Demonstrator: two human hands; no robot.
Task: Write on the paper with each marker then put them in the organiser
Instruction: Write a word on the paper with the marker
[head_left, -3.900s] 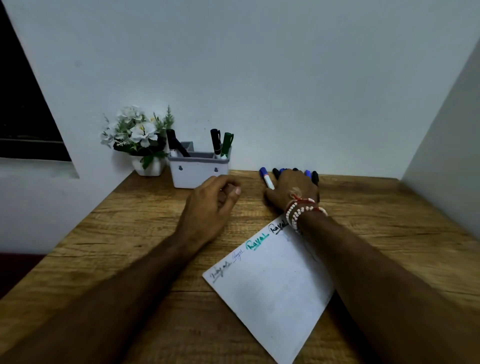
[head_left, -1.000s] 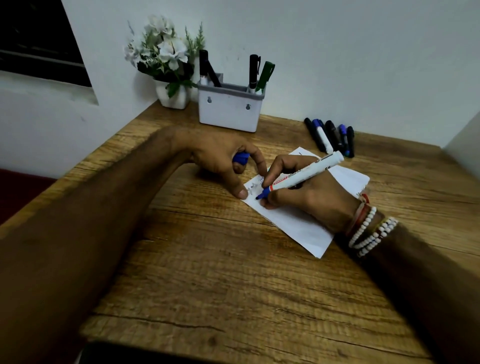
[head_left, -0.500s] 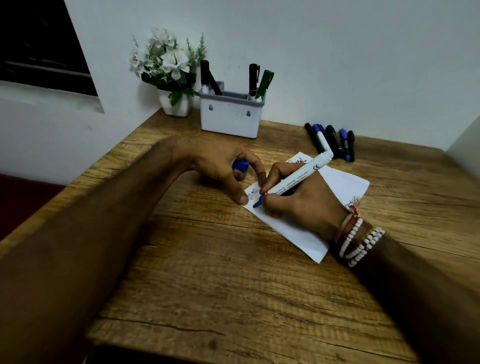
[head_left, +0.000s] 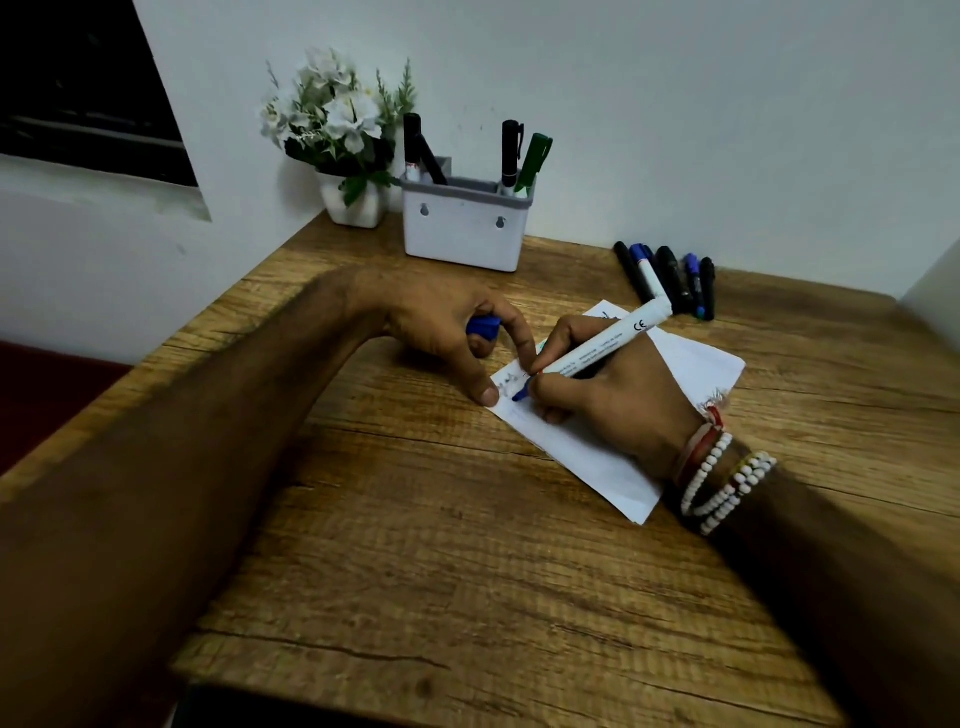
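Note:
My right hand (head_left: 618, 400) grips a white-bodied blue marker (head_left: 602, 347), its blue tip touching the left part of the white paper (head_left: 696, 364). My left hand (head_left: 447, 332) holds the blue cap (head_left: 483, 327) in its curled fingers while its thumb and forefinger press down the paper's left corner. Some handwriting shows on the paper beside the tip. The white organiser (head_left: 465, 223) stands at the back against the wall with black and green markers upright in it. Several more markers (head_left: 670, 280) lie in a row on the wooden table (head_left: 467, 545), behind the paper.
A small white pot of white flowers (head_left: 343, 140) sits left of the organiser in the back corner. A wall runs along the back, another rises at the far right. The table's left edge drops off beside my left forearm.
Since 3.9 s ago my right hand picked a blue marker from the row and my left took its cap. Over the last second the tip has moved slightly across the paper.

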